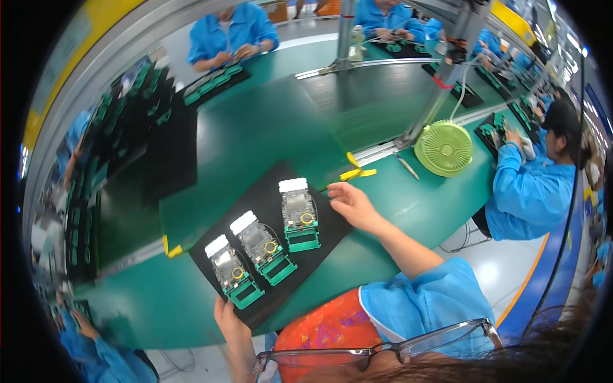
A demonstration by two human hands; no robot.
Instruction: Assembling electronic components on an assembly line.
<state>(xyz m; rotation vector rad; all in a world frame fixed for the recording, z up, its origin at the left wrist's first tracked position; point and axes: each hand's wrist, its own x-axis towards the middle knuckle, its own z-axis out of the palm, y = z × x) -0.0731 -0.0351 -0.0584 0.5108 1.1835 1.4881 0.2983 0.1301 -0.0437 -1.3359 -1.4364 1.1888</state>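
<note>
A black flat board (306, 268) lies slanted in front of me, bearing three green-framed circuit-board assemblies. The left assembly (231, 273), the middle assembly (260, 246) and the right assembly (299, 214) each have a white block at the far end, grey electronics and a small yellow ring. My left hand (233, 325) is closed on the board's near left edge, fingers partly hidden by it. At the board's right edge is my right hand (353, 205), its fingers curled about that edge, beside the right assembly.
A green table (249, 147) carries a dark belt (377, 89) behind a metal rail. Right of my hand are yellow tape strips (359, 173), a pen-like tool (407, 166) and a green fan (444, 148). Black boards (169, 153) stand left. Co-workers (233, 35) sit around.
</note>
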